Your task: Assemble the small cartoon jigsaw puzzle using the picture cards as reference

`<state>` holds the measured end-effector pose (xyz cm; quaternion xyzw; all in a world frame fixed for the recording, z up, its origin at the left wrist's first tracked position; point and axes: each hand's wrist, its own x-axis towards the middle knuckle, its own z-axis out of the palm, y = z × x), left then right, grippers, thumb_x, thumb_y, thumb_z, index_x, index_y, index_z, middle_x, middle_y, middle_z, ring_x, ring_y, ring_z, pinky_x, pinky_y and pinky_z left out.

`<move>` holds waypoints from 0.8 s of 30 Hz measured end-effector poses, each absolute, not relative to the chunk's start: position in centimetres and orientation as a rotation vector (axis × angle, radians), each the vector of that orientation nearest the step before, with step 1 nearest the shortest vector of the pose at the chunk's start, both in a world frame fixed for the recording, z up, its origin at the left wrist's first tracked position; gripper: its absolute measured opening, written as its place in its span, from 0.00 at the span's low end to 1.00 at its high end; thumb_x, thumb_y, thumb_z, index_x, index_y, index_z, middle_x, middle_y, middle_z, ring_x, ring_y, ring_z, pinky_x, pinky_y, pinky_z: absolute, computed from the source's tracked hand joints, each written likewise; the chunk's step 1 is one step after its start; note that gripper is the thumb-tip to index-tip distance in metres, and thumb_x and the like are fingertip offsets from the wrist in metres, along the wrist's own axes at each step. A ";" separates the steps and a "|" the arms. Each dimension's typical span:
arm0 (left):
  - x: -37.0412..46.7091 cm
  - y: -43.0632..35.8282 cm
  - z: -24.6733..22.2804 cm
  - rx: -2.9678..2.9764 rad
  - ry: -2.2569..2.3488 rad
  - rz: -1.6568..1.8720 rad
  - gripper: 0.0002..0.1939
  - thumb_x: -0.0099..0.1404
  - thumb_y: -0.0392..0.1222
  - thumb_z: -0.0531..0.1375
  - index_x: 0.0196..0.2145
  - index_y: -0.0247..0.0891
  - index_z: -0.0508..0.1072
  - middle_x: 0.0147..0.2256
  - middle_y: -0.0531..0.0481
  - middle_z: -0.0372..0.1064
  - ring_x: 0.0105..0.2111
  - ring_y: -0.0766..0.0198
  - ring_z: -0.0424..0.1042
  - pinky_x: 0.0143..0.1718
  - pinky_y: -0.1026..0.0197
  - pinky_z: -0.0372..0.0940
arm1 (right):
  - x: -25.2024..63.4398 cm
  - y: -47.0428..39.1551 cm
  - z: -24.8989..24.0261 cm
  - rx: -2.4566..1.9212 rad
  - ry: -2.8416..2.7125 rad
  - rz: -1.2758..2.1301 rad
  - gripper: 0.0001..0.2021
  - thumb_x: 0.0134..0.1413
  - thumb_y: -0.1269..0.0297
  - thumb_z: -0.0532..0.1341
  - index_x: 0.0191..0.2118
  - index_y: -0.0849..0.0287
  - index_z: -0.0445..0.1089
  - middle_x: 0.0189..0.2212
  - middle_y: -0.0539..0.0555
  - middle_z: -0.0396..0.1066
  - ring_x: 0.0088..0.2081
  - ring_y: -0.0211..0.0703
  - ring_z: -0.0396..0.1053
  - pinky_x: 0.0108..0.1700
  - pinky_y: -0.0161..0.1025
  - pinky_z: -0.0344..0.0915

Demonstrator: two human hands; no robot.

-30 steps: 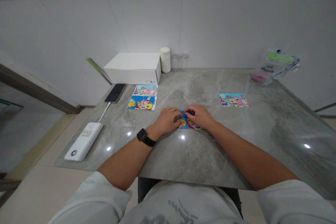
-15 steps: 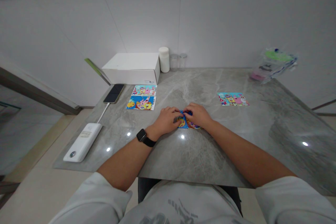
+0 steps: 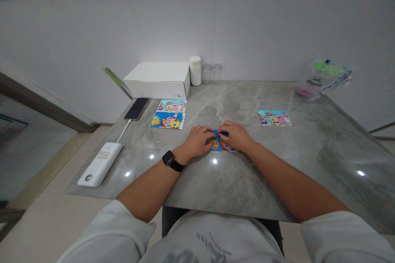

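My left hand (image 3: 200, 141) and right hand (image 3: 236, 135) curl in from either side over a blue picture card (image 3: 217, 146), fingers touching it; I can't tell whether either one pinches it or only presses, since my fingers hide the contact. The card lies on the grey desk (image 3: 234, 107), between the middle of its near edge and its centre. A black watch (image 3: 168, 158) circles my left wrist. Beyond that hand, toward the left edge, a yellow-and-blue card (image 3: 168, 121) lies just beside a pale cartoon card (image 3: 172, 105), in front of a white box (image 3: 156, 80). A similar light-blue card (image 3: 275, 118) lies right of centre, well apart from my right hand. The phone (image 3: 136, 109) and white power bank (image 3: 100, 164) follow the left edge, joined by a cable (image 3: 124, 131). A white bottle (image 3: 195, 71) stands by the far edge; a clear bag (image 3: 325, 78) sits at the far right corner.
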<state>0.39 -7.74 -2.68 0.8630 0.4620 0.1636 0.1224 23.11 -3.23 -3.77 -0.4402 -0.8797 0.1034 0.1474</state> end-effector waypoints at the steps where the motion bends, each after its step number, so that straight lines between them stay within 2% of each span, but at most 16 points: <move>1: 0.4 -7.7 -2.6 2.521 1.347 0.475 0.15 0.70 0.45 0.62 0.53 0.50 0.80 0.56 0.48 0.73 0.55 0.51 0.70 0.58 0.46 0.64 | 23.2 -3.2 -3.5 -1.262 -2.535 0.290 0.08 0.64 0.64 0.64 0.42 0.53 0.82 0.42 0.55 0.77 0.43 0.45 0.74 0.47 0.40 0.64; 10: 1.1 -8.3 -1.9 2.554 1.365 0.485 0.12 0.69 0.43 0.63 0.48 0.43 0.79 0.53 0.45 0.74 0.53 0.50 0.71 0.57 0.45 0.64 | 27.9 -3.1 3.3 -1.227 -2.352 0.200 0.09 0.65 0.66 0.62 0.43 0.57 0.81 0.38 0.55 0.78 0.35 0.43 0.71 0.42 0.39 0.64; 14: 0.6 -7.8 -0.7 2.561 1.383 0.542 0.11 0.68 0.42 0.63 0.48 0.44 0.77 0.53 0.46 0.74 0.54 0.51 0.71 0.58 0.46 0.64 | 31.1 -4.5 3.6 -1.239 -2.468 0.235 0.09 0.65 0.63 0.62 0.44 0.56 0.80 0.40 0.55 0.78 0.34 0.42 0.71 0.42 0.40 0.65; 17: -0.5 -6.9 0.3 2.593 1.346 0.549 0.12 0.68 0.45 0.65 0.48 0.43 0.76 0.53 0.46 0.75 0.54 0.51 0.71 0.58 0.45 0.64 | 32.9 -5.7 2.1 -1.261 -2.549 0.273 0.10 0.65 0.62 0.62 0.46 0.55 0.79 0.43 0.56 0.79 0.37 0.44 0.73 0.44 0.41 0.66; 24: -3.3 -6.3 -0.5 2.645 1.166 0.452 0.21 0.64 0.52 0.70 0.53 0.44 0.75 0.59 0.44 0.71 0.59 0.48 0.70 0.61 0.45 0.63 | 34.2 -7.7 -0.6 -1.203 -2.665 0.275 0.13 0.66 0.60 0.63 0.52 0.55 0.78 0.53 0.60 0.77 0.54 0.53 0.73 0.58 0.49 0.66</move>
